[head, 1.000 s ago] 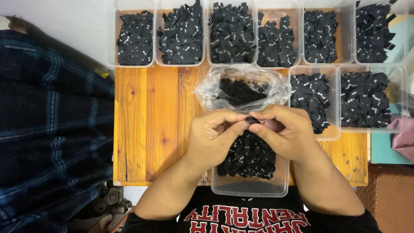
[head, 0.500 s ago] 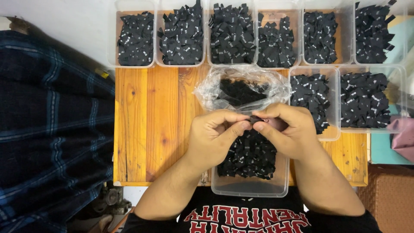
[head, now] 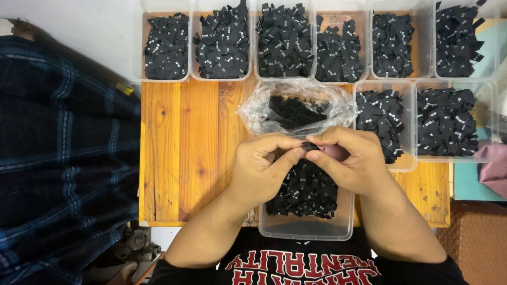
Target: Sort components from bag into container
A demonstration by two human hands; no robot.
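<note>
Though small and mostly hidden between the fingertips, plainly a black label [head: 310,147]: thin woven cloth, featherlight, limp, easily creased or dropped, likely to cling to its neighbours in a heap. Best taken by an edge or corner in a fingertip pinch, since too flat and too slight for any fuller grip; no risk of breakage, only of slipping away or coming up two at a time.

Left hand [head: 262,171] curled nearly closed, thumb and forefinger pressed together on the near end of the label. Right hand [head: 349,158] likewise narrowed to a pinch, thumb and forefinger meeting the label from the other side, remaining fingers folded under. Both hands touching at the tips, held just above the near tub [head: 306,228], which sits at the table's [head: 185,158] front edge, holding a loose heap of the same black labels.

Just beyond the hands, a crumpled clear bag [head: 253,113] with more labels inside, lying on the wood and not touched by either hand. Further back, a row of clear tubs [head: 165,47] packed with labels, and two more tubs [head: 446,121] to the right. To the left, dark plaid cloth [head: 58,158] beside the table.
</note>
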